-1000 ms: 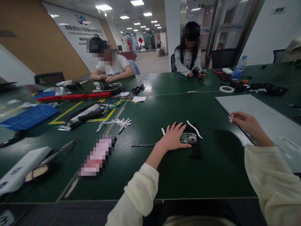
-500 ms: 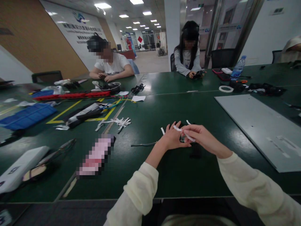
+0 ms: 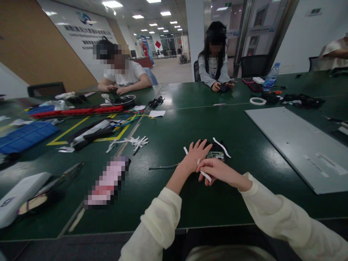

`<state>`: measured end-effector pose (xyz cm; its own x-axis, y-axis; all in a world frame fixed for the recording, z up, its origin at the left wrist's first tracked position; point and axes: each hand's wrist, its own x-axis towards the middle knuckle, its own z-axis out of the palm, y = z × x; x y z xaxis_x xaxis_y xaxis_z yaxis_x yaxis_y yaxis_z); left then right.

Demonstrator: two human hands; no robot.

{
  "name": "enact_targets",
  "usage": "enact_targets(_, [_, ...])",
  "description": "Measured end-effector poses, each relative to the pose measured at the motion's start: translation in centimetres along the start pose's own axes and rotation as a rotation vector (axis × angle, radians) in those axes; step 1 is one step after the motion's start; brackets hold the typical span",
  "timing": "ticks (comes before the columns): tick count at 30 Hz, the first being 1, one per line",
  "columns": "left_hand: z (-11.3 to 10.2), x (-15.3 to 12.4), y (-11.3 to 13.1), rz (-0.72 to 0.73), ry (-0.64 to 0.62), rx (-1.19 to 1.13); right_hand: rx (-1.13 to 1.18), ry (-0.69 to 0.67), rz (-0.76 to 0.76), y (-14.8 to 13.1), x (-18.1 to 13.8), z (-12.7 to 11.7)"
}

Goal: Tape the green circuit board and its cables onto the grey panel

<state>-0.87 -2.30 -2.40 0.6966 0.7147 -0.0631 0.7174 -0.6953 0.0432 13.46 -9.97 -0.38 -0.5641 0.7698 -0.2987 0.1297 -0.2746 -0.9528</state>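
Observation:
My left hand [image 3: 193, 156] lies with its fingers spread at the left side of a green circuit board [image 3: 216, 156], part of which it may be covering. Pinched in my right hand [image 3: 217, 169] is a white tape strip [image 3: 206, 176], close to my left thumb and just in front of the board. Black material shows behind the board. A second white strip [image 3: 221, 148] curves over its far right side, and the end of another strip [image 3: 185, 150] sticks out left of my left hand. A thin dark cable [image 3: 163, 167] runs leftward from beneath my left wrist.
Left of my hands lie a phone [image 3: 108, 181], a tangle of white strips [image 3: 138, 143], a white box-like case [image 3: 21, 195] and a blue basket [image 3: 27, 136]. A grey panel [image 3: 293, 145] lies to the right, with a tape roll [image 3: 257, 101] behind it. Two people sit across the table.
My right hand has moved left and toward me with the tape strip, uncovering more of the circuit board. My left hand stays nearly in place. The whole view has shifted slightly.

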Motion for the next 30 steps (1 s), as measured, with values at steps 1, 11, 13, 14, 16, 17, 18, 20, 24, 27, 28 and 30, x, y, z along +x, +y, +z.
enact_targets(1, [0.0,0.0,0.0,-0.004,-0.004,-0.010,0.001,-0.018,0.002,-0.1,-0.1,-0.1])
enact_targets(11, [-0.7,-0.5,0.2,0.002,-0.021,-0.082,0.139,0.073,-0.374,-1.7,-0.1,0.7])
enact_targets(13, [-0.7,-0.4,0.3,-0.009,-0.041,-0.086,0.158,0.079,-0.342,-1.5,0.4,1.0])
enact_targets(14, [-0.7,-0.3,0.3,-0.020,-0.053,-0.085,0.157,0.078,-0.294,-1.3,0.7,1.1])
enact_targets(16, [-0.8,-0.2,0.3,-0.037,-0.059,-0.072,0.146,0.073,-0.181,-0.9,1.0,1.1])
enact_targets(17, [-0.7,-0.2,0.3,-0.035,-0.050,-0.062,0.136,0.070,-0.129,-0.7,1.0,1.0])
enact_targets(18, [-0.7,-0.3,0.4,-0.029,-0.036,-0.053,0.123,0.066,-0.087,-0.6,1.0,0.9])
enact_targets(20, [-0.8,-0.6,0.5,-0.005,-0.004,-0.046,0.099,0.048,-0.029,-0.7,0.7,0.6])
enact_targets(24, [-1.1,-0.9,0.6,-0.001,0.013,-0.059,0.076,-0.060,0.050,-1.5,-0.7,-0.2])
enact_targets(27, [-1.5,-0.8,0.8,-0.006,-0.001,-0.078,0.047,-0.144,0.098,-2.2,-2.2,-0.8])
enact_targets(28, [-1.7,-0.8,0.9,-0.003,-0.001,-0.090,0.035,-0.152,0.108,-2.4,-2.8,-1.2])
enact_targets(30, [-1.9,-0.7,1.1,-0.009,0.012,-0.115,0.005,-0.122,0.111,-2.7,-4.1,-2.4])
